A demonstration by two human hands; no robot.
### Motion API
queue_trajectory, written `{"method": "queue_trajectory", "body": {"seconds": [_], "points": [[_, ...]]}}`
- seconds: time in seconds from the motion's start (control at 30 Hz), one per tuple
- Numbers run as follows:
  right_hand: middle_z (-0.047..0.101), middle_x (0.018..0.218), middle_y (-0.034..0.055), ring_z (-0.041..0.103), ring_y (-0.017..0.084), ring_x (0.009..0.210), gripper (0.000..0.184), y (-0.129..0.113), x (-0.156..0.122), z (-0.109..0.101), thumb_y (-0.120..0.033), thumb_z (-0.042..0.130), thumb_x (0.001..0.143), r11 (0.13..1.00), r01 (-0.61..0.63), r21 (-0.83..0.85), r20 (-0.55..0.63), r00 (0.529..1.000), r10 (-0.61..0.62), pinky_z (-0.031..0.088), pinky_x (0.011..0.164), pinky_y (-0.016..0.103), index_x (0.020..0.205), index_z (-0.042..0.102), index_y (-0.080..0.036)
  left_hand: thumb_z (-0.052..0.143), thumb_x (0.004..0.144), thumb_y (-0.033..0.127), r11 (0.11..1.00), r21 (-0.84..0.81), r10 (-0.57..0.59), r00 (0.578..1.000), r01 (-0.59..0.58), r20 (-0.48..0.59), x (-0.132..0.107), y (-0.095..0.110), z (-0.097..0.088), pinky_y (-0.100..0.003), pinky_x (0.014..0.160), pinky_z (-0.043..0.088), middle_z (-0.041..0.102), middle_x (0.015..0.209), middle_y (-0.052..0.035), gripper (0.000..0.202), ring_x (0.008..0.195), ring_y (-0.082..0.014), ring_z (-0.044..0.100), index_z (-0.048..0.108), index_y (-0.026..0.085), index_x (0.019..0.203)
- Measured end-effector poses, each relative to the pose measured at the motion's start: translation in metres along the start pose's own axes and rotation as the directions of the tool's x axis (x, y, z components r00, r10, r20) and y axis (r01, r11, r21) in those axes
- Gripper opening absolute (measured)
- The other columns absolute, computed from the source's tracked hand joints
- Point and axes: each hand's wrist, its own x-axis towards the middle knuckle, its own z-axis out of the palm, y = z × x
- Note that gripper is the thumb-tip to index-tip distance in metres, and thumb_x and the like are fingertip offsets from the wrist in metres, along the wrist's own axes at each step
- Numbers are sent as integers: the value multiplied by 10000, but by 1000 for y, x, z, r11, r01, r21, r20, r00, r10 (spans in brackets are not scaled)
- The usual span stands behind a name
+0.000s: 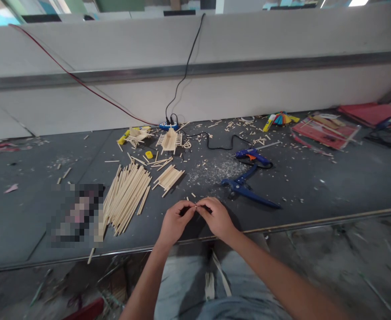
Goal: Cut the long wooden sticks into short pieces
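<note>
My left hand (178,218) and my right hand (216,215) meet fingertip to fingertip above the front edge of the dark table. Both are closed in a pinch, and whatever small piece lies between the fingers is too small to name. To the left, a small slatted panel of wooden sticks (169,178) lies flat, and beyond my left hand spreads a pile of wooden sticks (126,195). Right of my right hand rest a blue cutter (248,189) with spread handles and a blue glue gun (252,155).
Two small stick models, a cart-like one (170,140) and another (138,136), stand near a blue power strip (168,126) at the wall. Wood offcuts (215,171) litter the middle. A yellow cap (149,154) lies behind the pile; red packets (325,131) lie far right.
</note>
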Motion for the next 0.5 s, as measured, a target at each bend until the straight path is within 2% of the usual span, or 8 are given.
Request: {"method": "queue_trajectory", "body": {"seconds": [0.13,0.5], "points": [[646,839,30,548,173,826,129,1,0,0,-282,513,834,1000,-5,2,4,1000,5,403,752,302,854,626,-224,531,759,308,1000,-10,-13,1000,13,10,0,0,0,-234,696,456,654,796,-11,173,749,-139,593,630,181,824],[648,834,25,551,172,823,110,0,1,0,-249,527,819,1000,-6,-17,6,1000,6,396,758,303,849,630,-228,479,779,309,995,88,-39,999,39,-9,0,2,5,-223,642,430,620,725,3,179,681,-130,559,596,175,790]]}}
